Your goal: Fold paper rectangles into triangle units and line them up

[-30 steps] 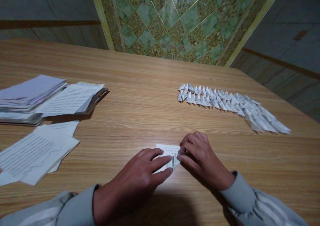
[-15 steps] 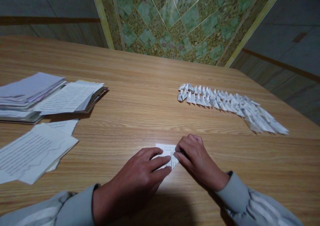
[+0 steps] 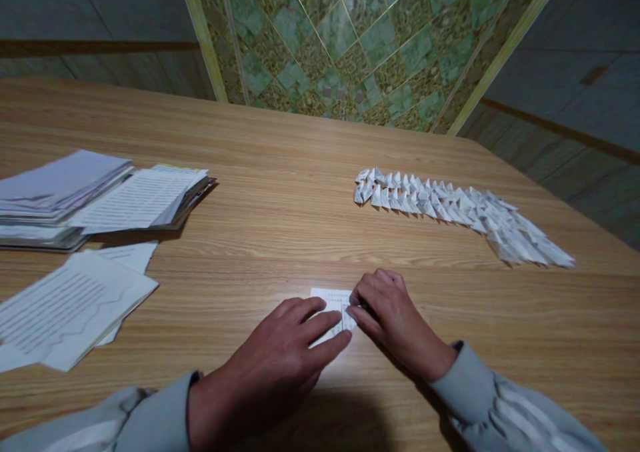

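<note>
A small piece of printed paper [image 3: 330, 297] lies on the table in front of me, with a folded flap along its right part. My left hand [image 3: 287, 342] rests over its left and lower side, fingers spread and fingertips on the paper. At the right edge, my right hand [image 3: 393, 315] pinches the folded paper between thumb and curled fingers. Both hands partly cover the sheet, so its full outline is hidden.
On the wooden table [image 3: 270, 219], a stack of papers and books [image 3: 65, 185] stands at the left. Loose written sheets [image 3: 80, 299] lie nearer me. Interlocked folded paper pieces [image 3: 430, 195] form a long row at the right. A tiled wall [image 3: 340, 45] rises behind.
My left forefinger or thumb area has shifted slightly right over the paper's lower edge. My right hand keeps its pinch almost unmoved. The view has tilted a little.
</note>
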A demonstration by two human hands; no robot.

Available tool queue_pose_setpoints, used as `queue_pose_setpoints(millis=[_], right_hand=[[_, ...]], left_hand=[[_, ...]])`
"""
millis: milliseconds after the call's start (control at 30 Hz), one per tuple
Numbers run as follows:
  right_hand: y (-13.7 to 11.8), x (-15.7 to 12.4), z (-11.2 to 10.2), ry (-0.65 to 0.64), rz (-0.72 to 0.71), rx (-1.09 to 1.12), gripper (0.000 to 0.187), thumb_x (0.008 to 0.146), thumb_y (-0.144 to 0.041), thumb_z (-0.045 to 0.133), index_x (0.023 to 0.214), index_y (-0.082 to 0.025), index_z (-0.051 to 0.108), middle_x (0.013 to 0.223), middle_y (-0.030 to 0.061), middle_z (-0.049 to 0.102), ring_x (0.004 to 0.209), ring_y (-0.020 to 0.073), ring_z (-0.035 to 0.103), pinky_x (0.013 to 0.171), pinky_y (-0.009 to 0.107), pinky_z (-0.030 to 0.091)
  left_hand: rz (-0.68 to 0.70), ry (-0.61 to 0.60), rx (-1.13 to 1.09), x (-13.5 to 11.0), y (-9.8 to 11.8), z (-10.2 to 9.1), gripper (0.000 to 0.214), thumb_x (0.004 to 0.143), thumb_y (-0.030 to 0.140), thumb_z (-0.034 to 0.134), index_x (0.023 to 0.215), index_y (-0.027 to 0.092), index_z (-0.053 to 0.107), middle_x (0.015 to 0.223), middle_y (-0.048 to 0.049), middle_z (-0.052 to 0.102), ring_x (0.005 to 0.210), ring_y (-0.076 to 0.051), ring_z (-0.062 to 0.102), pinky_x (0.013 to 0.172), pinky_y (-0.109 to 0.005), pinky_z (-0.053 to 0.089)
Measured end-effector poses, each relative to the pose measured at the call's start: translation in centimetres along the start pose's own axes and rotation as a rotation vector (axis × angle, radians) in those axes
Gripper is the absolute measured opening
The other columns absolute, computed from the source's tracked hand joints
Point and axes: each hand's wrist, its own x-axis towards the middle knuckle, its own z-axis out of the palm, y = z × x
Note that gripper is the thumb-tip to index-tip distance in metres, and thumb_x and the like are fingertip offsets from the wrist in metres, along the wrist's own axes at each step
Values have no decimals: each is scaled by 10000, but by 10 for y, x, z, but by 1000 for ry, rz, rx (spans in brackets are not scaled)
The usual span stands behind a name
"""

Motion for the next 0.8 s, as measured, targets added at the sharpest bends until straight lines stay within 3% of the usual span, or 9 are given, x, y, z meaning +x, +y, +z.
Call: queue_pose_setpoints(millis=[200, 400, 533, 633, 800], right_hand=[[-2, 0, -2, -7, 8, -11, 131, 916, -215, 654, 838, -186, 553, 838, -2, 587, 861, 188, 493, 844, 359, 310], [0, -1, -2, 33, 74, -10, 148, 897, -278, 677, 953, -202, 563, 940, 28, 586, 927, 214, 506, 876, 381, 351], [5, -2, 1, 93, 118, -73, 356, 858, -353, 710, 1151, -221, 557, 1172, 95, 581, 1122, 277, 491, 976, 456, 346], [14, -5, 4, 126, 137, -149, 545, 876, -383, 677, 1347, -214, 464, 1376, 158, 497, 1293, 321, 407, 1060, 528, 288], [31, -8, 7, 139, 173, -227, 641, 911, -372, 630, 1461, -190, 355, 1461, 184, 444, 1360, 321, 362, 1092, 557, 253]], left_hand=[[21, -15, 24, 0, -2, 2, 346, 920, 122, 523, 1232, 250, 598, 1236, -66, 662, 1077, -296, 585, 822, -454, 504], [51, -7, 38, 0, -1, -1, 371, 928, 100, 518, 1264, 245, 581, 1429, -58, 555, 1133, -261, 570, 868, -432, 477], [58, 19, 43, 0, -1, 0, 352, 933, 98, 503, 1240, 239, 602, 1340, -27, 637, 1136, -278, 574, 860, -431, 471], [62, 11, 36, 0, -2, 0, 335, 938, 118, 511, 1236, 238, 606, 1319, -15, 653, 1125, -282, 583, 857, -437, 476], [64, -9, 23, 0, -2, -3, 351, 926, 119, 520, 1247, 235, 600, 1329, -23, 647, 1123, -294, 590, 875, -460, 492]])
